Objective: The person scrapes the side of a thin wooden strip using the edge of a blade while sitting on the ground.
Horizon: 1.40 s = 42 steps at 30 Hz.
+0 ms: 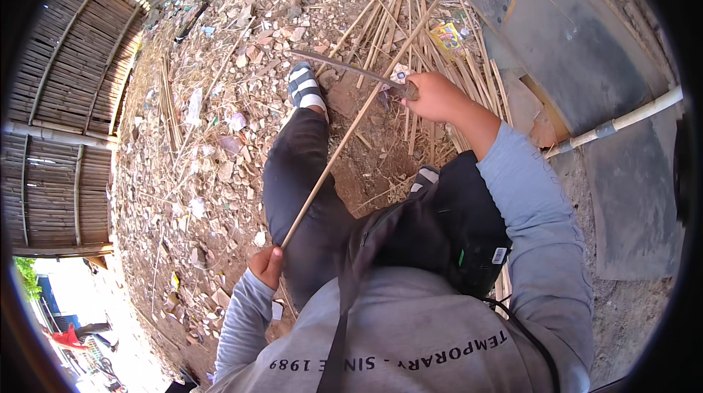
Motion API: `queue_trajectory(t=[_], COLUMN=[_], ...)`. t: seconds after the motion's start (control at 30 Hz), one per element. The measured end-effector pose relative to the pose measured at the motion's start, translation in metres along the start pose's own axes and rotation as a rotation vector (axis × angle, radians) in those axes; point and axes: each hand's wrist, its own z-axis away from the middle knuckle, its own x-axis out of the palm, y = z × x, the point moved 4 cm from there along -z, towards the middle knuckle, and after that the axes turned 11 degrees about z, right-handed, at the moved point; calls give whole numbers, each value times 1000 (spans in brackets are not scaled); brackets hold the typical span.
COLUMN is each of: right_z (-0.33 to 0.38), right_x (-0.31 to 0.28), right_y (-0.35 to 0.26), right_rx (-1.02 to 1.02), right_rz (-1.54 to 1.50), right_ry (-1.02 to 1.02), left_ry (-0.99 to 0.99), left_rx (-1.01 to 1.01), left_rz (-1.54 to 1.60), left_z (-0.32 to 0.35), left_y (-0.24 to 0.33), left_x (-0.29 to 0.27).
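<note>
A long, thin bamboo strip (pixel 329 167) slants from beside my left thigh up and away to the right. My left hand (pixel 266 267) is closed round its near end, thumb on top. With my right hand (pixel 437 98) I grip the handle of a long-bladed knife (pixel 344 65). Its blade points left and crosses the strip just left of my right fist. Whether the edge touches the strip or only passes over it, I cannot tell. My legs are bent and spread below, with a striped sandal (pixel 303 84) on my left foot.
Several loose bamboo strips (pixel 395 23) lie beyond my right hand, near a yellow wrapper (pixel 446 35). Rubble and litter (pixel 212 136) cover the ground to the left, up to a bamboo-slat wall (pixel 55 63). On the right are dark flat panels (pixel 586 34) and a pale pole (pixel 622 120).
</note>
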Motion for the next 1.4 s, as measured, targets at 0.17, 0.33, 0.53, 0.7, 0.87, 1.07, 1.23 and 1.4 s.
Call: queue_trajectory(t=[0.17,0.33,0.53,0.7,0.87,1.07,1.23,1.4], right_z=[10,4,11,2,3,2,15,-2], right_x=[13,19,14,23,9,7,-5,6], right_y=[-26,-22,-38,-27,-30,-29,-54,-13], right_rx=[-137,-123,-176,-166,-164,-134,-251,-164], right_rz=[188,69,197,116,238,125,337,150], right_ry=[-167,-151,-289,-151,-235,-219,-203,-158], left_ry=[-34,-11,17,9,54,57,88,74], left_rx=[-128,-78,-38,-35,18,38,67,5], left_rz=[56,23,-36,-82,-101,-134,-187,-195], left_z=[2,-2,-3,-5,-2,-8,-4,-7], left_y=[-8,1,-7,2,0,-4,-3,1], left_x=[-6,-1,-1,1,2,1,1,4])
